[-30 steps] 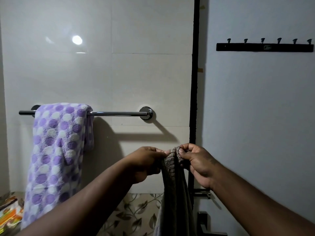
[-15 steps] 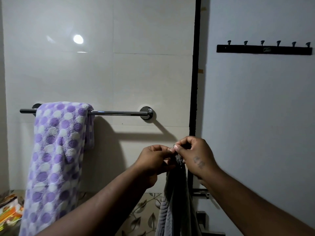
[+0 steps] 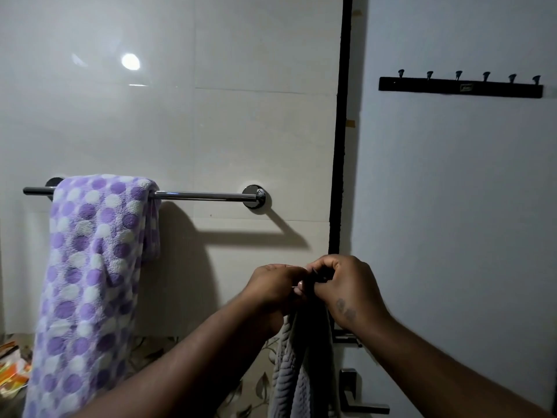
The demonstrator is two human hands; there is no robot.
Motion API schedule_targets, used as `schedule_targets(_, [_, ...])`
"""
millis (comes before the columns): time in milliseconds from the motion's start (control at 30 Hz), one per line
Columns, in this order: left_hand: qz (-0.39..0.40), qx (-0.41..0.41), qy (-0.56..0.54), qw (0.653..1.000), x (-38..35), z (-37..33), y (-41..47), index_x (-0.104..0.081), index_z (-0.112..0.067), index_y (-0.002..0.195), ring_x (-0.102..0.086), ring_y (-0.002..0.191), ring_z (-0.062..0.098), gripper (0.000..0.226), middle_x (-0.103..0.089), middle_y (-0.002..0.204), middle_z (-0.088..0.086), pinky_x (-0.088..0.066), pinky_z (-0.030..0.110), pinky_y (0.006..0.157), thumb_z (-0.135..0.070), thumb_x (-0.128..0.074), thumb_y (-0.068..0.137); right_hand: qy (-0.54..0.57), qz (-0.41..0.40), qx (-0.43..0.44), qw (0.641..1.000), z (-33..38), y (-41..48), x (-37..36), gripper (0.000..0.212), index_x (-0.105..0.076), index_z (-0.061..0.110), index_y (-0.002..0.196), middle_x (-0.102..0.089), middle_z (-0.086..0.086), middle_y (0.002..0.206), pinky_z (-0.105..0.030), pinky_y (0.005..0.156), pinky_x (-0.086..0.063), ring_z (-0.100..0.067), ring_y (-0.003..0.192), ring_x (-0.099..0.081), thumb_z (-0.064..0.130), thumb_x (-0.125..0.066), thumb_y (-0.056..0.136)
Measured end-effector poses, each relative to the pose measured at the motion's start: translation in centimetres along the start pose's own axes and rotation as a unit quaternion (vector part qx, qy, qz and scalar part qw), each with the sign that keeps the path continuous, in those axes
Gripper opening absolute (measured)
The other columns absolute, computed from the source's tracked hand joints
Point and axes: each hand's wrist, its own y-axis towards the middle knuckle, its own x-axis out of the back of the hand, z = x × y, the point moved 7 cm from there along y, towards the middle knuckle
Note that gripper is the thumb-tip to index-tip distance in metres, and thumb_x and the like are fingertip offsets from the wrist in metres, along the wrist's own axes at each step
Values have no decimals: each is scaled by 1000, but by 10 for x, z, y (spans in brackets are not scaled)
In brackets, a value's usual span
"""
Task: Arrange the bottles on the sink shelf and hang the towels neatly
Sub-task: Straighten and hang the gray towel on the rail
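A grey ribbed towel [image 3: 294,378] hangs down from between my two hands at lower centre. My left hand [image 3: 272,289] and my right hand [image 3: 346,285] are pressed together, both pinching the towel's top edge, which is mostly hidden by the fingers. A purple and white dotted towel [image 3: 93,267] is draped over the left part of a chrome towel bar [image 3: 205,195] on the tiled wall. The bar's right half is bare. No bottles or sink shelf are in view.
A black hook rail [image 3: 461,89] with several pegs is fixed high on the door at right. A black door frame strip [image 3: 340,146] runs vertically. A door handle [image 3: 355,396] sits low right. Colourful packets [image 3: 12,366] lie at lower left.
Both hands have risen slightly and closed tighter together, so the towel's top is now bunched and hidden inside the fingers. The dotted towel has not moved.
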Motion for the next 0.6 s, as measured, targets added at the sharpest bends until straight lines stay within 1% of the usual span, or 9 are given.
schedule_targets(67, [5, 1, -3, 1000, -2, 4, -1, -74, 5, 92, -56, 51, 16, 8, -64, 79, 18, -54, 27, 56, 1, -67, 91, 3, -12, 11, 1000, 1, -3, 1, 17, -77, 31, 76, -75, 18, 71, -16, 66, -57, 5, 71, -70, 20, -90, 70])
schedule_targets(133, [15, -11, 2, 1000, -3, 5, -1, -73, 1, 90, -59, 52, 15, 8, -67, 74, 14, -56, 27, 58, -1, -66, 93, -12, -13, 29, 999, 4, -5, 1, 26, -74, 40, 71, -72, 25, 67, -14, 66, -56, 9, 71, -69, 16, -84, 77])
schedule_targets(200, [22, -34, 10, 999, -1, 3, -1, -73, 0, 91, -63, 52, 14, 10, -69, 70, 11, -55, 25, 54, -1, -64, 95, -31, -10, 36, 999, 4, -2, 3, 19, -80, 33, 84, -72, 24, 70, -17, 73, -58, 7, 76, -70, 14, -77, 83])
schedule_targets(267, [34, -65, 38, 997, 1, 0, -3, -75, -1, 88, -66, 56, 15, 15, -71, 72, 12, -54, 24, 53, 1, -62, 96, -52, 10, 39, 998, 5, 3, 6, 18, -81, 24, 102, -77, 16, 88, -8, 78, -52, 6, 85, -68, 16, -74, 87])
schedule_targets(333, [43, -109, 80, 990, 3, -5, -6, -77, -5, 86, -68, 60, 16, 20, -74, 76, 13, -54, 24, 55, 4, -61, 94, -62, 30, 44, 997, 6, 8, 10, 18, -81, 24, 103, -78, 12, 95, -1, 76, -45, 10, 84, -65, 17, -73, 89])
schedule_targets(400, [12, -189, 157, 969, 7, -16, -8, -76, -16, 86, -70, 67, 14, 19, -77, 85, 9, -55, 25, 58, -1, -66, 90, -53, 39, 35, 997, 8, 13, 16, 16, -82, 26, 98, -78, 13, 91, -12, 79, -50, 9, 83, -66, 17, -73, 89])
schedule_targets(467, [-12, -269, 255, 929, 6, -30, -11, -69, -24, 95, -68, 85, 11, 14, -74, 100, 0, -55, 28, 74, -11, -73, 89, -32, 69, 10, 997, 10, 17, 17, 15, -82, 28, 93, -78, 14, 86, -23, 84, -55, 3, 84, -70, 17, -72, 89])
schedule_targets(533, [57, -269, 234, 932, -3, -37, -11, -63, -14, 102, -64, 92, 20, 12, -71, 102, 6, -49, 38, 84, -8, -70, 93, 9, 100, -9, 995, 11, 20, 16, 18, -82, 29, 87, -79, 13, 83, -27, 86, -57, 0, 83, -71, 14, -72, 89])
schedule_targets(600, [126, -237, 175, 947, -8, -38, -10, -60, -3, 104, -58, 88, 29, 10, -66, 94, 19, -43, 42, 81, -2, -65, 96, 49, 119, -28, 991, 14, 23, 18, 22, -82, 29, 83, -79, 8, 81, -27, 78, -57, -4, 77, -70, 11, -70, 90])
